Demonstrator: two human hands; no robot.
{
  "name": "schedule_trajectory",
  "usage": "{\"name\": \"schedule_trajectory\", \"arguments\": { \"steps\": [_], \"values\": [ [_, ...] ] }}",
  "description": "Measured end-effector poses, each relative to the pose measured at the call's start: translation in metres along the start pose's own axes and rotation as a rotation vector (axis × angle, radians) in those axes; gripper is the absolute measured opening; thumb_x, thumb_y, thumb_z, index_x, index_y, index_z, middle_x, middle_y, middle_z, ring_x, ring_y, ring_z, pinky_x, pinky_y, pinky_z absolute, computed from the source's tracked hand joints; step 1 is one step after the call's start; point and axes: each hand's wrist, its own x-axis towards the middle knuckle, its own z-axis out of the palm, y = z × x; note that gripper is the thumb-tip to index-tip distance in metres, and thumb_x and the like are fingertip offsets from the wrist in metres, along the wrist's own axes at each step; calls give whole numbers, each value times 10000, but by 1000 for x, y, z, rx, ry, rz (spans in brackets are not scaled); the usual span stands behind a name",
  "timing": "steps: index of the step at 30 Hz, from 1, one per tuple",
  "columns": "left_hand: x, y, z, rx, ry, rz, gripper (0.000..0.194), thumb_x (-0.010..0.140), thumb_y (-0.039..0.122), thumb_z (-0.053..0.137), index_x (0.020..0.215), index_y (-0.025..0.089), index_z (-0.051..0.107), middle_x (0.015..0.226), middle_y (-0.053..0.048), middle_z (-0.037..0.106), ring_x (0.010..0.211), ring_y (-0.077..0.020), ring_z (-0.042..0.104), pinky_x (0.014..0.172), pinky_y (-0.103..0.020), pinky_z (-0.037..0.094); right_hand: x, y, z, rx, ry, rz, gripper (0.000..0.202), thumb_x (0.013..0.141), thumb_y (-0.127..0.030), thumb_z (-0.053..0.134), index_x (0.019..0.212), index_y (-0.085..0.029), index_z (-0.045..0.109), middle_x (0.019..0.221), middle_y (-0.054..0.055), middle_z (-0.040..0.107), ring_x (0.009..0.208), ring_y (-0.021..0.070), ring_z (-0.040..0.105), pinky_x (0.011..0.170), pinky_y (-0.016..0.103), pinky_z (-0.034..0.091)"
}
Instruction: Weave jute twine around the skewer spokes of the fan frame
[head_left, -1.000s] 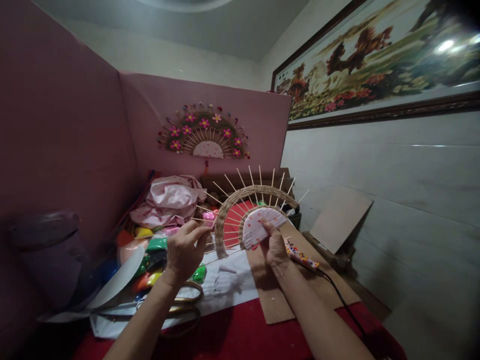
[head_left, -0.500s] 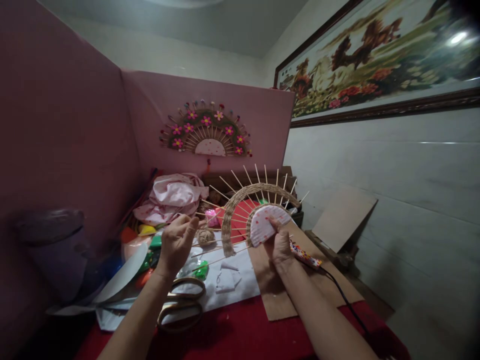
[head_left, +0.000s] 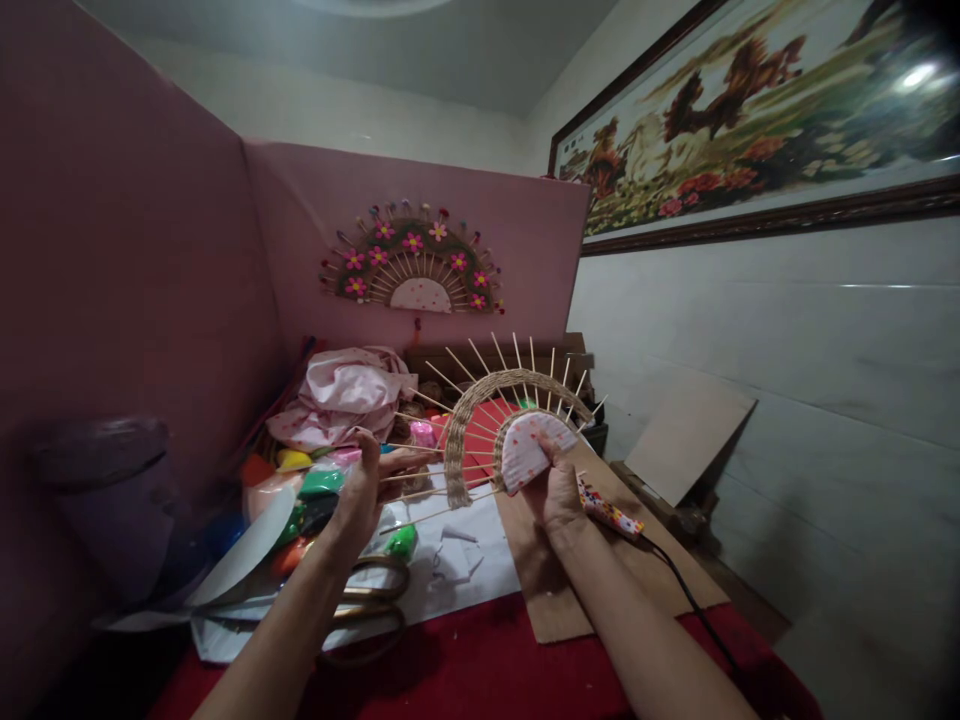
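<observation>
The fan (head_left: pixel 529 440) has rough string (head_left: pixel 459 440), dull wooden sticks (head_left: pixel 460 363) and spotted cloth (head_left: pixel 521 460). The scissor handles (head_left: pixel 375 594) look like shiny metal; the flat cardboard (head_left: pixel 544 600) looks dull.

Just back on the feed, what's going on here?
The person's right hand holds a fan-shaped piece by its spotted cloth base; sticks spread through a woven band. The left hand is open near the outer stick ends; contact is unclear. A flower-trimmed fan is on the pink panel behind.

Half-round fan (head_left: pixel 517 452) of pale sticks (head_left: pixel 517 350), brown woven bands (head_left: pixel 456 450), spotted white centre (head_left: pixel 523 458), aloft, tips bare
</observation>
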Motion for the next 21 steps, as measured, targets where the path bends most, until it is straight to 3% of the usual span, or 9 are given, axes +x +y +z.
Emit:
{"name": "schedule_trajectory", "arguments": {
  "steps": [5, 9, 12, 16, 21],
  "values": [
    [-1, 2, -3, 92, -22, 13, 856, 728, 749, 151, 884, 135, 726, 910, -140, 693, 796, -233, 581, 613, -294, 406, 2, 0, -1, -6, 42, -36, 222, 636, -208, 653, 851, -189, 600, 762, -24, 682, 658, 127, 624, 605, 257, 529],
    [1, 2, -6, 227, 4, 119, 749, 782, 683, 197, 876, 158, 724, 867, -112, 688, 773, -214, 571, 607, -282, 394, 6, -1, -1, -1, 64, -84, 271, 609, -189, 665, 874, -190, 606, 755, -40, 682, 658, 116, 628, 622, 237, 528],
    [2, 3, -4, 385, 48, 269, 592, 812, 593, 326, 770, 149, 714, 739, -83, 654, 688, -175, 546, 598, -264, 383, 9, -2, -2, 21, 69, -125, 304, 581, -153, 672, 875, -195, 606, 718, -61, 676, 617, 95, 620, 617, 214, 522],
    [1, 3, 0, 780, 183, 554, 345, 803, 433, 486, 667, 175, 671, 668, -23, 556, 630, -131, 496, 596, -248, 356, 12, -3, -4, 35, 73, -143, 340, 570, -145, 674, 898, -206, 606, 723, -65, 679, 636, 106, 631, 624, 226, 522],
    [-2, 5, 0, 1085, 322, 684, 164, 777, 318, 541, 734, 218, 664, 771, -18, 565, 705, -140, 517, 609, -247, 348, 14, -4, -6, 0, 61, -171, 312, 586, -158, 677, 890, -194, 615, 733, -56, 680, 622, 103, 622, 622, 229, 521]
  ]
}}
